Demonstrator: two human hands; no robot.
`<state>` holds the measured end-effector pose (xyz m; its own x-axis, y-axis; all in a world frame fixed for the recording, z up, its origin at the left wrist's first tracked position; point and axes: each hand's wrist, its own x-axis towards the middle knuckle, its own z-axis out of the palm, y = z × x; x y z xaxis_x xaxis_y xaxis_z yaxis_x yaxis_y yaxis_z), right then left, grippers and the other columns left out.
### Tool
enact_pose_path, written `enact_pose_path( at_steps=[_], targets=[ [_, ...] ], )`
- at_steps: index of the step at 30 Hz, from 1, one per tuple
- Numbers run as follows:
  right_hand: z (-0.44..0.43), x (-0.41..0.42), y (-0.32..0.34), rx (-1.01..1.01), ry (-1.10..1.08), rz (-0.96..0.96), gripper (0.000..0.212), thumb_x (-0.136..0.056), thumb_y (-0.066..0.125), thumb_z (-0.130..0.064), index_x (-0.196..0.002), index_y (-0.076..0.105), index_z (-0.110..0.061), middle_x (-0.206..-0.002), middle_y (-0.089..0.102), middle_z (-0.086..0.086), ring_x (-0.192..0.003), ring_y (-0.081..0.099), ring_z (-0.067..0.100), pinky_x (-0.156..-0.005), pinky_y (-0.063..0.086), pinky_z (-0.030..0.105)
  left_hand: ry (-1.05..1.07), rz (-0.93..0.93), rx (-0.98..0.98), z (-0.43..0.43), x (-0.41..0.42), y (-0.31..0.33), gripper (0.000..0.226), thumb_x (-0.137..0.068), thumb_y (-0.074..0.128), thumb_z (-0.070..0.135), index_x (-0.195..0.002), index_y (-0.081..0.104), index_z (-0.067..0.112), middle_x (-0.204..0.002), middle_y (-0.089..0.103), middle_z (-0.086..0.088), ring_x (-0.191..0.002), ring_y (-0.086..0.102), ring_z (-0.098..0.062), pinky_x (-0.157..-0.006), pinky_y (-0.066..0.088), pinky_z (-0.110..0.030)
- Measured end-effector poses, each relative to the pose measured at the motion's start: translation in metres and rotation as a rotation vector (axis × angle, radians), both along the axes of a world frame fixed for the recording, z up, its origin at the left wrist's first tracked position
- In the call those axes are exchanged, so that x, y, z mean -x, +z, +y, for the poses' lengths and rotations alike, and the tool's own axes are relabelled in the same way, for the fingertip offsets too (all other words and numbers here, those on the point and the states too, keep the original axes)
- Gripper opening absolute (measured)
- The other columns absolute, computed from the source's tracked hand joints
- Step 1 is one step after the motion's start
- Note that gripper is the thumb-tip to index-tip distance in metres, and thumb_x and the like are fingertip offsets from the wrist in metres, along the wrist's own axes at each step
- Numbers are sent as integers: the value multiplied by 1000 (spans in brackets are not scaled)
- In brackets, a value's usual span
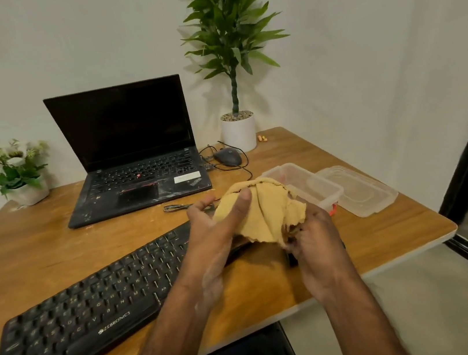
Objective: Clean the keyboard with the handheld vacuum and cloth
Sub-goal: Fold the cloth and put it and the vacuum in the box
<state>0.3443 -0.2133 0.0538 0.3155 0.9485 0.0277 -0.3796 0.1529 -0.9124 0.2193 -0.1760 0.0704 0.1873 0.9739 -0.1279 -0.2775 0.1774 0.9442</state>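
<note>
- Keyboard (pixel 89 314): black, "ZEBRONICS" printed on its front edge. Lies slantwise on the table (pixel 40 252), with its left end near the front edge and its right end hidden under the hands.
- Left hand (pixel 206 242): grip pinching the cloth, thumb laid across the top of the cloth and fingers behind it.
- Right hand (pixel 315 241): grip curled round the cloth's lower right edge.
- Cloth (pixel 262 212): yellow, bunched, with frayed edges. Held off the table between both hands, above the right end of the keyboard.
- Plastic container (pixel 312 183): clear and open, just behind the cloth.
- Lid (pixel 362 191): clear, lying flat and touching the container's right side.
- Laptop (pixel 133 162): black, open, with a dark screen and a smudged palm rest. Sits behind the keyboard.
- Mouse (pixel 227 157): dark and corded, to the right of the laptop.
- Tall plant (pixel 226 41): in a white pot at the far edge, behind the mouse.
- Flower pot (pixel 28 194): white, holding pale flowers, at the far left corner.
</note>
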Motion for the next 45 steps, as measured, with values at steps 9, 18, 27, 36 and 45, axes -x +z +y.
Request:
enact_pose_path(
  at_steps=[9,18,27,36,45],
  targets=[
    [9,-9,5,103,-167,-167,17,-103,50,-20,-107,66,-23,-83,76,-5,-68,69,9,-50,52,24,38,695,-455,15,27,2,26,-100,59,27,-124,49,26,-79,73,-6,-55,71,-22,-47,56,-30],
    [30,-32,47,106,-122,-288,17,-98,57,-9,-114,56,-16,-50,60,-4,-36,45,6,-34,37,19,-417,879,-520,10,40,1,76,-59,78,57,-127,43,52,-132,40,17,-116,43,-5,-95,46,-25],
    [42,-41,55,148,0,-333,6,-96,62,-18,-91,63,-15,-59,58,1,-39,45,7,-36,36,18,-240,199,-313,-1,18,2,21,-103,48,13,-103,69,14,-87,76,6,-76,69,-8,-62,51,-16],
    [32,-39,25,17,-345,-755,23,-97,56,-43,-116,51,-30,-114,63,-7,-101,61,6,-77,49,17,-9,-71,71,6,21,11,31,-107,44,21,-96,69,5,-70,73,-4,-57,69,-14,-48,53,-24],
    [1,17,14,-22,-162,-1287,48,-81,64,-64,-116,47,-35,-107,51,-21,-98,53,3,-84,51,28,-70,85,41,9,16,19,31,-103,54,29,-104,69,3,-88,72,-17,-68,66,-22,-65,57,-37]
  ],
)
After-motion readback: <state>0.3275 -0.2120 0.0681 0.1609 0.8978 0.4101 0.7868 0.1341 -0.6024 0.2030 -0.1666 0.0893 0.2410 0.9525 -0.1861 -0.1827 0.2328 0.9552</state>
